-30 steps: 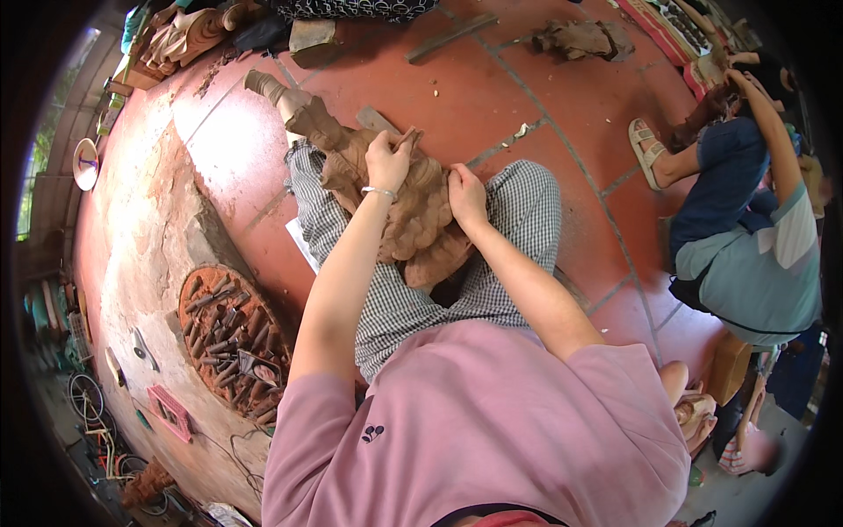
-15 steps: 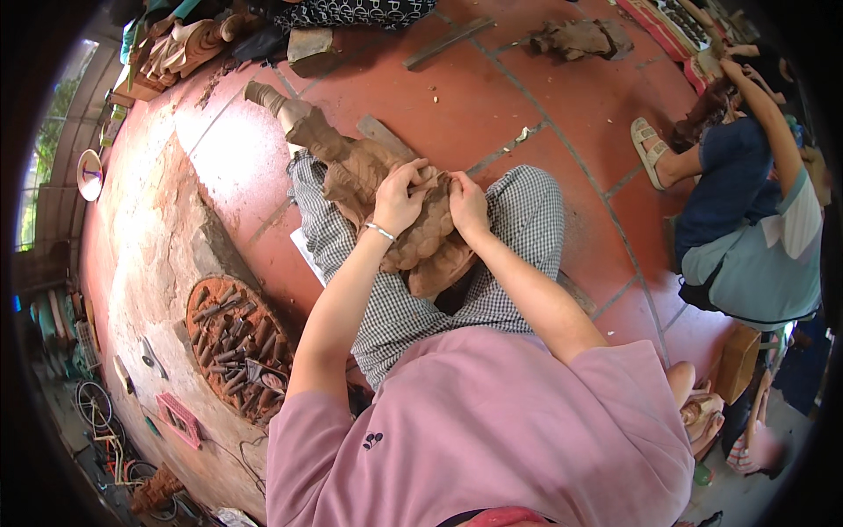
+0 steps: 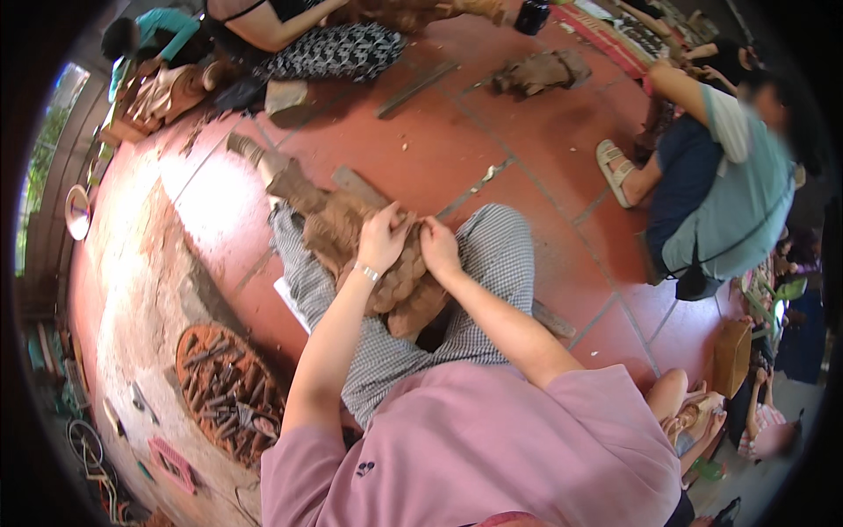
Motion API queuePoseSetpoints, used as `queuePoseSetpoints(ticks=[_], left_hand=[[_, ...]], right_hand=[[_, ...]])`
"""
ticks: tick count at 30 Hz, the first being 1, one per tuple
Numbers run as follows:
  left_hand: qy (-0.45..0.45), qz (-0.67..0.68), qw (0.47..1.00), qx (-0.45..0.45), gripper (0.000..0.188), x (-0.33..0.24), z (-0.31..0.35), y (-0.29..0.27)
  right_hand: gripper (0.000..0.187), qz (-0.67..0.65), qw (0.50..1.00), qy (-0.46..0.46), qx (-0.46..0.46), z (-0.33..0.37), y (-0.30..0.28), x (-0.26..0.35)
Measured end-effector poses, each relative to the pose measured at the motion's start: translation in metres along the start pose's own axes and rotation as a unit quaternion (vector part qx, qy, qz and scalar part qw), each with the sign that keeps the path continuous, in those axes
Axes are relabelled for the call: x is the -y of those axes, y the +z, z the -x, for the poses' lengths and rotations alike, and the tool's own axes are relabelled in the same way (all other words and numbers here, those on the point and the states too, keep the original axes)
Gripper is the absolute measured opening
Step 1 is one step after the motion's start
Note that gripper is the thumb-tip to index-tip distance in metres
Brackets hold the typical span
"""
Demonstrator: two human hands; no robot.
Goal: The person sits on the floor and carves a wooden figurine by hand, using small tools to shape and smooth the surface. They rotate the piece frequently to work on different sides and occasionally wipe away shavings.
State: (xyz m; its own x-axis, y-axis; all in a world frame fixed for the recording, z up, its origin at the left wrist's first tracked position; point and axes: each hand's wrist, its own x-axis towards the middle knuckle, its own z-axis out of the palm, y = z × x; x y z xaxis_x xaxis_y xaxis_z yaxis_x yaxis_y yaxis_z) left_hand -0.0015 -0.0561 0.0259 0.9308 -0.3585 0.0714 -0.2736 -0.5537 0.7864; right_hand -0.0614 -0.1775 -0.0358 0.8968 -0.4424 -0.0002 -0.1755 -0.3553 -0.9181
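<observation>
A brown carved wooden figure (image 3: 329, 230) lies slantwise across my lap, its narrow end pointing to the far left and its rounded, lumpy end toward me. My left hand (image 3: 383, 239) rests on the middle of the carving, its fingers bent and drawn together. Close beside it, my right hand (image 3: 439, 248) is at the carving's right edge, thumb and fingers pinched. The fingertips of both hands nearly meet. Whatever lies between them is too small to make out.
To my left, a round tray (image 3: 183, 351) holds many chisels and gouges. Wooden strips (image 3: 417, 88) and another carving (image 3: 540, 72) lie on the red tiles. A person in a teal top (image 3: 729, 202) crouches at the right; others sit at the far side.
My view has tilted up and shifted right, so more of the people at the far side shows. Both hands stay at much the same place on the carving, fingers still closed.
</observation>
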Motion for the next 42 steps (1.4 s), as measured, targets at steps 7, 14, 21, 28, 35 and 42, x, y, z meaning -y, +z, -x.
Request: queuePoseSetpoints(ticks=[7, 14, 21, 28, 35, 42], left_hand=[[0.090, -0.003, 0.993, -0.077, 0.030, 0.017, 0.000, 0.015], [-0.019, -0.078, 0.994, -0.077, 0.023, 0.015, -0.020, 0.027], [-0.063, -0.011, 0.996, -0.054, 0.018, 0.023, -0.031, 0.016], [0.047, -0.045, 0.996, -0.056, 0.015, 0.007, -0.001, -0.026], [0.025, 0.036, 0.998, 0.035, 0.036, -0.020, 0.014, -0.054], [-0.011, 0.179, 0.971, -0.156, 0.033, 0.017, 0.058, -0.052]], right_hand=[[0.028, 0.041, 0.999, 0.002, 0.002, 0.004, -0.005, 0.007], [0.031, 0.084, 0.996, 0.023, 0.031, 0.002, -0.003, 0.003], [0.028, 0.005, 1.000, 0.001, -0.004, 0.000, -0.002, 0.003], [0.040, 0.081, 0.963, -0.257, -0.009, -0.010, -0.023, 0.064], [0.030, 0.005, 0.960, -0.132, 0.248, -0.018, -0.046, 0.077], [0.017, -0.097, 0.981, -0.072, 0.155, -0.032, -0.038, 0.036]])
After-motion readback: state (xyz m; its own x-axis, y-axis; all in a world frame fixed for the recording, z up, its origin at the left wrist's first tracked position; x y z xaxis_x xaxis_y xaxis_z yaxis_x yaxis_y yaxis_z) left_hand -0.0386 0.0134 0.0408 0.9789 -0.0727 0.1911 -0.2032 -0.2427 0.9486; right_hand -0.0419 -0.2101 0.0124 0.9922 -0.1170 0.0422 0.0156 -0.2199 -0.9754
